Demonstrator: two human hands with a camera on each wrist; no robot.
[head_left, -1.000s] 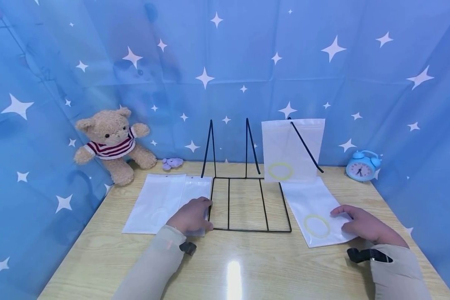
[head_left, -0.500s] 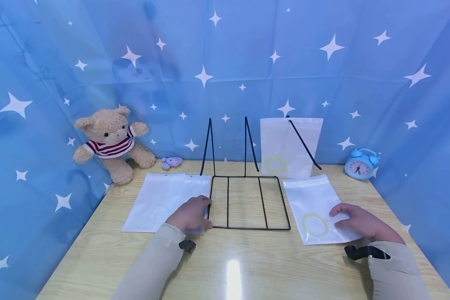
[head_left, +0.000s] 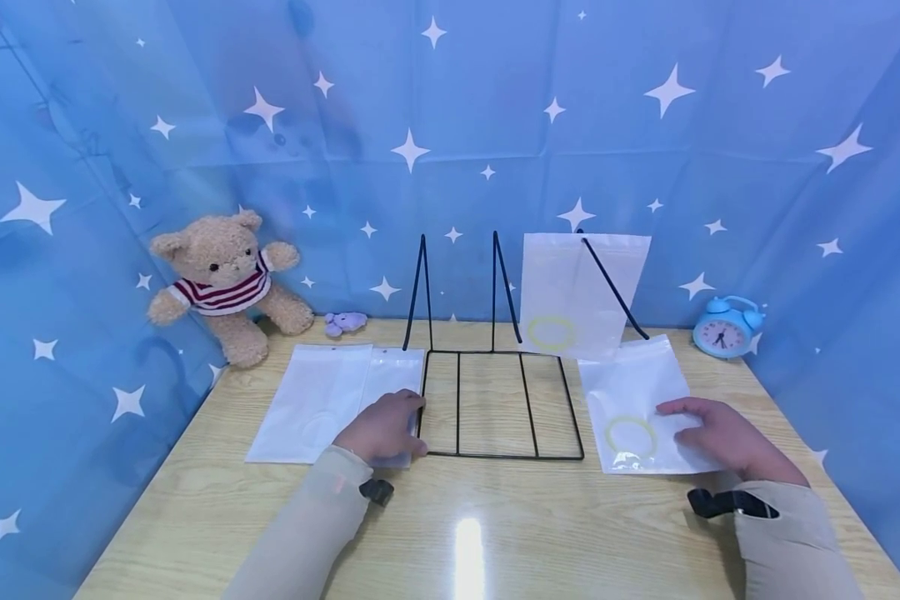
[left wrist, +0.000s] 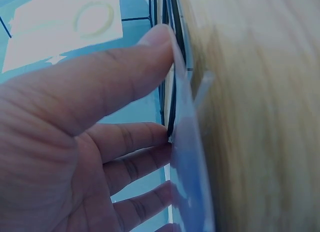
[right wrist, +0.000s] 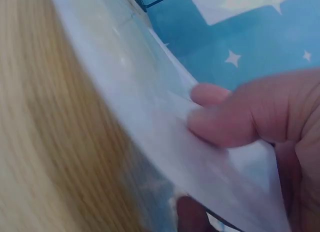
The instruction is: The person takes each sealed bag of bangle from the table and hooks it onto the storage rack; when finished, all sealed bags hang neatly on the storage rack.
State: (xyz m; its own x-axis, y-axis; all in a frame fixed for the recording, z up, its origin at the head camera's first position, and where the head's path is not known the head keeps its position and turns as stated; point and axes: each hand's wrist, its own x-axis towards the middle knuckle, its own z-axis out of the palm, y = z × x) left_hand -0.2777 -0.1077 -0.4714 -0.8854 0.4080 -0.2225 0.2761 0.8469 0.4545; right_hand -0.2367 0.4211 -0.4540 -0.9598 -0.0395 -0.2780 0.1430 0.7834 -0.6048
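Note:
A black wire rack (head_left: 495,457) with upright slanted prongs stands mid-table. My left hand (head_left: 381,427) rests at its left side, fingers fairly straight, over the edge of a white plastic bag (head_left: 393,379); in the left wrist view the thumb and fingertips touch the bag and the rack's rail. My right hand (head_left: 731,437) holds the right edge of another white bag (head_left: 633,383), which shows a pale yellow ring. In the right wrist view the thumb lies on top of this bag and fingers go behind it. A third bag (head_left: 585,283) with a similar ring hangs on the right prong.
Another white bag (head_left: 315,383) lies at the left, overlapping its neighbour. A teddy bear (head_left: 221,283) and a small purple toy (head_left: 343,323) sit at the back left. A blue alarm clock (head_left: 722,333) stands at the back right, before the starry curtain.
The bag in my right hand has shifted away from me and slightly right, up against the hanging bag. The hanging bag has swung a little. My left hand stays at the rack.

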